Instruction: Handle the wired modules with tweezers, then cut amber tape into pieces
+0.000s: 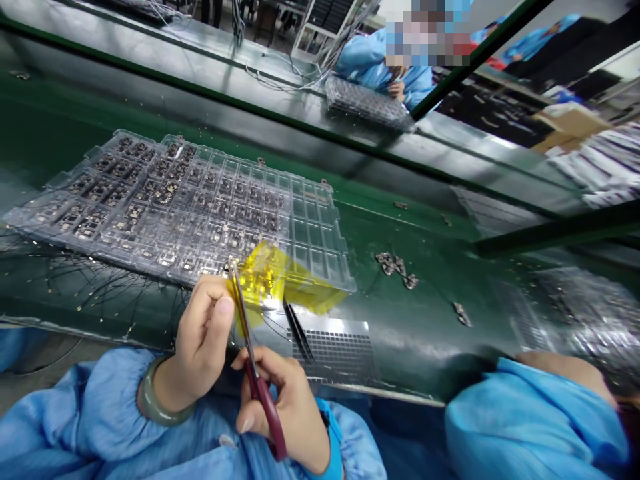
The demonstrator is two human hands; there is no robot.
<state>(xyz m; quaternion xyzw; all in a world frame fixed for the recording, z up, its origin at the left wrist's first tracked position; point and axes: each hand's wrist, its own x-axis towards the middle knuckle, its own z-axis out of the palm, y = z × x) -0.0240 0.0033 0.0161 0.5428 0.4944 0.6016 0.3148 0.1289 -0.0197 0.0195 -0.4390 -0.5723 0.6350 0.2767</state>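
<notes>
My left hand (205,333) pinches the left edge of a yellow see-through film (265,273), which stretches to the right over the tray corner. Dark red scissors (267,413) are held in my right hand (285,400), their blades pointing up along the film's edge beside my left fingertips. Whether the blades are parted is hard to make out. Black tweezers (299,330) lie just right of the film, by a sheet with a grid of small dark squares (335,347). Behind my hands sits a clear compartment tray (320,227), many cells filled with small circuit boards.
Thin black wires (100,280) spread along the tray's near left side. Several small dark parts (395,263) lie on the green bench (425,333). At the right is a co-worker's sleeve (535,420); across the bench another person sits behind stacked clear trays (367,103). A green bar (555,230) juts in.
</notes>
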